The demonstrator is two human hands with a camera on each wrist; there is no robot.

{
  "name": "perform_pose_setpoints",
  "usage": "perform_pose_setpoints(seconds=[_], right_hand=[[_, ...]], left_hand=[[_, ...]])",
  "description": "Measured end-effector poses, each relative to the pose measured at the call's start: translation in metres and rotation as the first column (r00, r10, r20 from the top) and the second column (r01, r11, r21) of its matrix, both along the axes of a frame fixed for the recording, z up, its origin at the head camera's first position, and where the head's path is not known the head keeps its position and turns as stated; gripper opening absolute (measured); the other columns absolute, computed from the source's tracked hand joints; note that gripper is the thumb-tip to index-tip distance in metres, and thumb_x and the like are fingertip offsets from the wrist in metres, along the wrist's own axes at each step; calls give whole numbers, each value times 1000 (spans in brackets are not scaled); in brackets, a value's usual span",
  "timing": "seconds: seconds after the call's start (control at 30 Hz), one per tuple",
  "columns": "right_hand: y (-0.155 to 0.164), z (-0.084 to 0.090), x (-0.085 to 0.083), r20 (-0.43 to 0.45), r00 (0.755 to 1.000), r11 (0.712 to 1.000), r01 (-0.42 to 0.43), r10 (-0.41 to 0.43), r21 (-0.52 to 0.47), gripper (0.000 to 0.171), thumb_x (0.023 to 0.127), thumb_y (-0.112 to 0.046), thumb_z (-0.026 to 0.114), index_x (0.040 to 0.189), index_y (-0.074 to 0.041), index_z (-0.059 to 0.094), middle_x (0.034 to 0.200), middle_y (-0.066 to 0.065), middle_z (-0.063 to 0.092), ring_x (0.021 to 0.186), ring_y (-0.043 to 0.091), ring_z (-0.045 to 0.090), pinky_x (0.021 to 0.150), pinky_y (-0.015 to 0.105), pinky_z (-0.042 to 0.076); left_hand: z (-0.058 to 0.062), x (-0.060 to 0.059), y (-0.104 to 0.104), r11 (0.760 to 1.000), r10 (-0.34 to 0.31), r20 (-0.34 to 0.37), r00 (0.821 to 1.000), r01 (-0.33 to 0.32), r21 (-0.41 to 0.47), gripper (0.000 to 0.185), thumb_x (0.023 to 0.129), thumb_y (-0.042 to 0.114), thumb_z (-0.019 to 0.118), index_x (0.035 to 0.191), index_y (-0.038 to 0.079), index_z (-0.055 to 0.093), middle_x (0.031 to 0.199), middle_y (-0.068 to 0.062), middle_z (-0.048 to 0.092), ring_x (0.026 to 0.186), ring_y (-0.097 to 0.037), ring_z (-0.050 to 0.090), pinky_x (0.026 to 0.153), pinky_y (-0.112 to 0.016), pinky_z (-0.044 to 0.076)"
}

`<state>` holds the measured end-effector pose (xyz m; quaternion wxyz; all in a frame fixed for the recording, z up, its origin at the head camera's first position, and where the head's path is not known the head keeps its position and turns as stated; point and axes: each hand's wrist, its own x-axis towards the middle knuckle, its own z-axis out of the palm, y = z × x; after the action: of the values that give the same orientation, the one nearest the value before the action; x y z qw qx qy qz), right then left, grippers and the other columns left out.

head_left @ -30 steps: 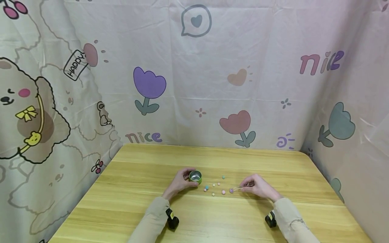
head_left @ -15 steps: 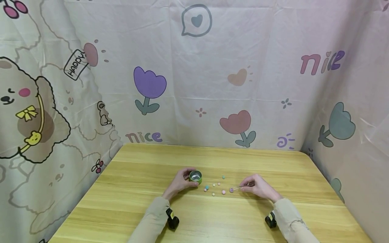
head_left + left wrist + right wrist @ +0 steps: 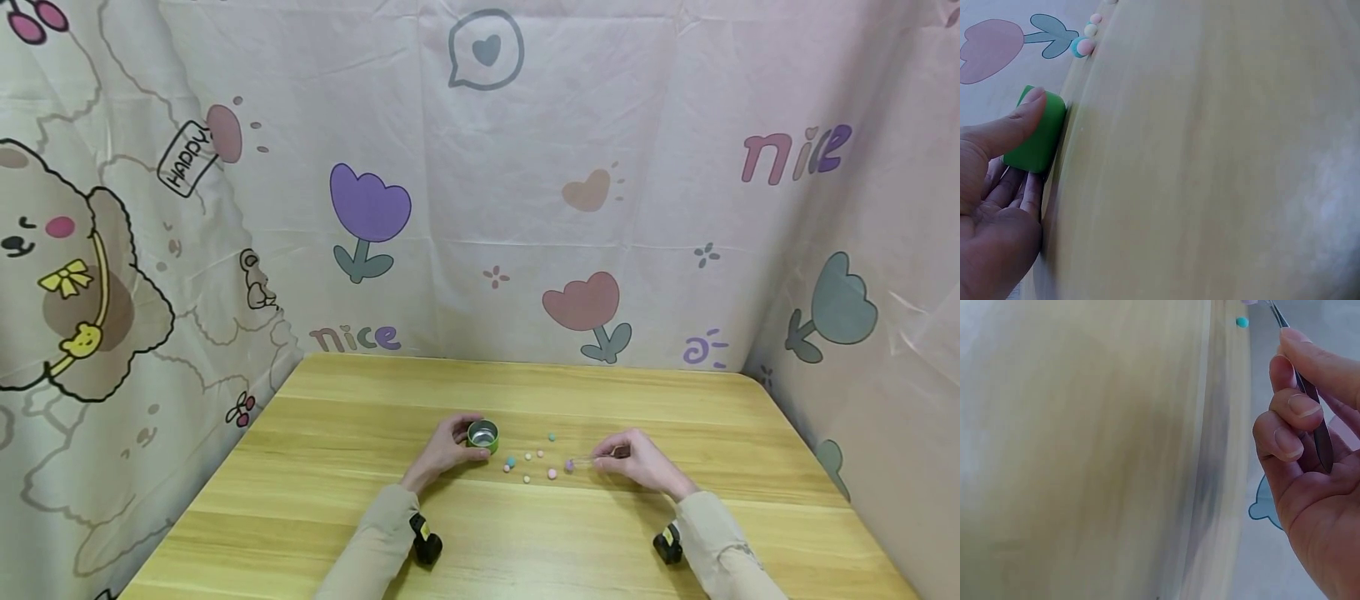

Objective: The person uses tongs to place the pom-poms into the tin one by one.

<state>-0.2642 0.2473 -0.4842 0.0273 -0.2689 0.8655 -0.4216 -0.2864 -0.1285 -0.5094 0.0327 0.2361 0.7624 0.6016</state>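
Note:
A small green tin [image 3: 482, 437] with a shiny inside stands open on the wooden table [image 3: 375, 517]; my left hand [image 3: 444, 451] grips it, thumb on its green side [image 3: 1038, 128]. My right hand [image 3: 637, 460] pinches metal tweezers [image 3: 592, 458], whose tips hold a purple bead [image 3: 570, 464] just above the table. In the right wrist view the tweezers [image 3: 1310, 394] run between thumb and curled fingers. Several small pastel beads [image 3: 528, 467] lie scattered between the two hands; a teal bead [image 3: 1242, 322] shows in the right wrist view.
A printed cloth backdrop [image 3: 480, 183] surrounds the table at the back and both sides. Black wrist cameras [image 3: 426, 540] sit on both sleeves. Bare wood stretches toward the far edge and the near edge.
The tweezers' tips with the purple bead have risen slightly off the table and moved a little left. The left hand and tin have stayed still.

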Motion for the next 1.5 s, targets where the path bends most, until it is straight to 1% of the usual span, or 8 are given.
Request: perform_pose_setpoints(seconds=[0.07,0.17,0.27,0.67,0.87,1.07,1.3,1.5], right_hand=[[-1,0,0,9,1000,1000,4,-4,-8,13,91,-12,73,96,-2,78,92,12,77,75,-4,63,69,17,56],[-2,1,1,20,1000,1000,14,-13,-17,14,91,-14,73,97,-2,78,92,12,77,75,-3,64,68,17,56],[-3,1,2,29,999,999,25,-24,-29,16,92,-16,73,99,-2,78,92,11,76,74,-1,63,67,18,55],[-12,5,5,40,998,993,55,-51,-107,18,90,-13,74,100,2,77,90,16,75,74,1,63,67,18,56],[-22,8,7,64,995,988,88,-80,-123,23,90,-15,74,103,3,75,95,17,75,76,2,63,68,21,58],[-35,11,8,59,994,985,104,-97,-137,22,90,-14,74,102,4,75,94,16,75,75,4,64,67,20,57],[-52,16,7,93,991,981,114,-100,-159,27,91,-16,74,106,6,74,101,19,75,79,4,66,71,18,57],[-69,19,4,62,994,980,104,-95,-169,23,90,-15,75,104,3,75,101,21,75,76,3,64,67,17,55]], left_hand=[[0,-1,0,1000,-3,4,1000,3,-1,71,82,20,85,135,-12,51,130,-29,59,123,-37,62,107,-40,53],[1,-1,1,1000,16,80,997,-15,-8,69,83,14,83,138,-11,49,134,-31,57,128,-44,57,112,-47,48],[2,-3,2,999,34,123,992,-31,-21,68,83,4,80,140,-12,47,137,-33,54,131,-48,53,115,-54,44],[2,-4,4,999,47,128,991,-45,-16,66,82,1,81,138,-12,49,136,-33,55,131,-48,53,115,-54,44],[2,-3,5,998,54,115,992,-51,-32,66,81,0,81,137,-12,49,136,-33,55,131,-48,53,116,-54,43],[0,-2,5,997,72,117,990,-68,-34,66,80,-1,81,137,-12,50,136,-33,55,131,-48,53,116,-53,43],[0,-2,6,997,80,122,989,-77,-32,66,80,-2,81,137,-11,50,136,-32,55,130,-48,54,115,-53,44],[0,-2,4,998,66,126,990,-63,-27,67,81,0,81,138,-11,49,138,-32,54,131,-48,53,116,-55,43]])
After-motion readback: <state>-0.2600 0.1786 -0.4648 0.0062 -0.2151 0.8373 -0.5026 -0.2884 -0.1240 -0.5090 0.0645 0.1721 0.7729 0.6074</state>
